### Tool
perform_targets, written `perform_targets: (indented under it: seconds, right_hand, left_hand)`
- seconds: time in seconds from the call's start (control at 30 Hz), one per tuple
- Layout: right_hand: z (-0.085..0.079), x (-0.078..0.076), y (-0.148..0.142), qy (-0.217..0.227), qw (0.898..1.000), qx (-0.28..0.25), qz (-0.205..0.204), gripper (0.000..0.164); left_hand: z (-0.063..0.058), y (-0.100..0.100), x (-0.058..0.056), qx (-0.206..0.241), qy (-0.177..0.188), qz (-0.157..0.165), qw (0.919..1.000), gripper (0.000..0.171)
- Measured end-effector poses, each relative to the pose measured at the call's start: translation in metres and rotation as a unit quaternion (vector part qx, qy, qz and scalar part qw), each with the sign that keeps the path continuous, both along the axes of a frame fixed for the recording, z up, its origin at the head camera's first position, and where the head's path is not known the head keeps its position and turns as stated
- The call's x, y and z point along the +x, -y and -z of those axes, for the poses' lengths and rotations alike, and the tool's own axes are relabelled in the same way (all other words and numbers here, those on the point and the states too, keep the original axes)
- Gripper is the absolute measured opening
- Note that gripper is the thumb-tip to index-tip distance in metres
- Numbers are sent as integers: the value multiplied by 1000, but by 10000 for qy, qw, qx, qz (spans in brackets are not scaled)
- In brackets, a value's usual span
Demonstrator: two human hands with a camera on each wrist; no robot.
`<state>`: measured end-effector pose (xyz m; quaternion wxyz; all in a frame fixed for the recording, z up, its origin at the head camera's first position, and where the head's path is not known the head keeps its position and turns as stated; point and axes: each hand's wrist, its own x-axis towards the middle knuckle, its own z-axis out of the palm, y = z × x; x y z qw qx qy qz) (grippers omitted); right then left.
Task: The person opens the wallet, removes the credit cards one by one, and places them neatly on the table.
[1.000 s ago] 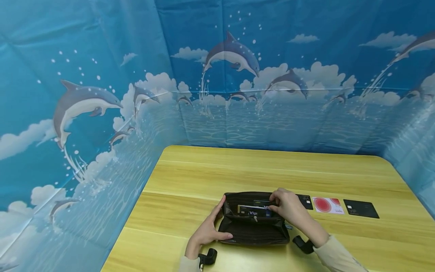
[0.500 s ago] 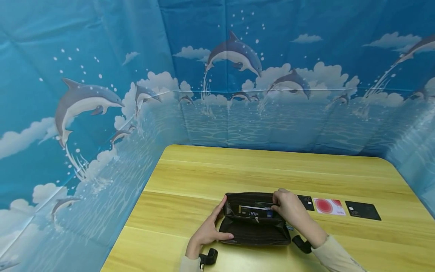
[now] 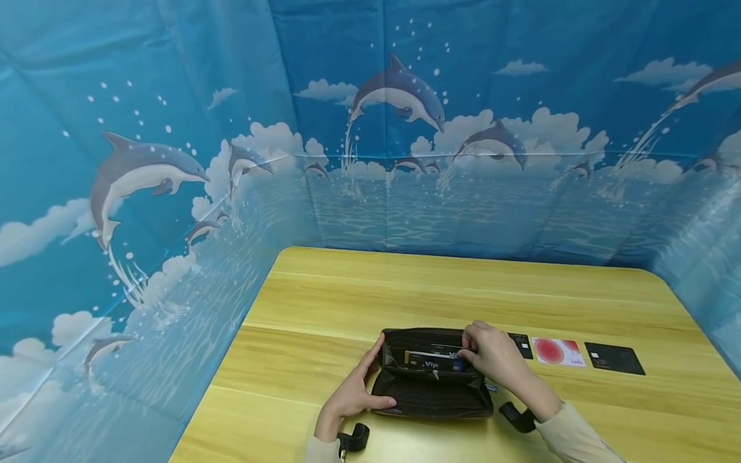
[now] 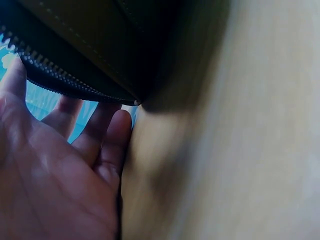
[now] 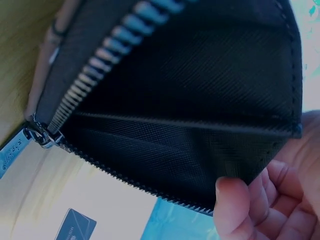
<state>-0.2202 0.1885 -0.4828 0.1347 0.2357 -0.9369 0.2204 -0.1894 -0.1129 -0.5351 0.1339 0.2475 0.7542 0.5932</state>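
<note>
A dark zip-up wallet (image 3: pixel 431 395) lies spread on the table with its zip undone. My left hand (image 3: pixel 354 389) holds its left end, thumb on the near flap and fingers along the far side; in the left wrist view, several fingers (image 4: pixel 117 137) lie against its zip edge. Inside stands a Vip card (image 3: pixel 428 361). Behind it is a second card (image 3: pixel 446 348), mostly hidden, whose right end my right hand (image 3: pixel 486 350) pinches. The right wrist view shows fingers (image 5: pixel 232 202) at the wallet's corner, while the pinching fingertips and the card are hidden there.
To the right of the wallet, a partly covered black card (image 3: pixel 523 345), a pink-and-white card (image 3: pixel 558 352) and another black card (image 3: pixel 615 358) lie in a row. A silver zip pull (image 5: pixel 15 150) hangs at the wallet's right end. A dolphin-print curtain (image 3: pixel 405 206) surrounds the wooden table (image 3: pixel 324 302).
The card behind the Vip card has shifted slightly, its label dipping lower and then showing again. Both hands stay in nearly the same places, and the wallet has not moved noticeably.
</note>
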Motion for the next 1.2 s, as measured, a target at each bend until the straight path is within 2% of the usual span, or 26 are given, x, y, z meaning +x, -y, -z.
perform_targets:
  seconds: [0.3,0.83,1.2]
  right_hand:
    - [0,-1,-6,-27,9997,-110,-221,35]
    - [-6,-7,-15,451,9954,-440,-725,31]
    - [-6,-8,-14,497,9962,-366,-621,28]
  left_hand:
    - [-1,-1,1,-147,-31,-85,9999,109]
    - [0,-1,1,-56,8,-39,10000,108]
    - [2,-1,0,13,-192,-53,9998,108]
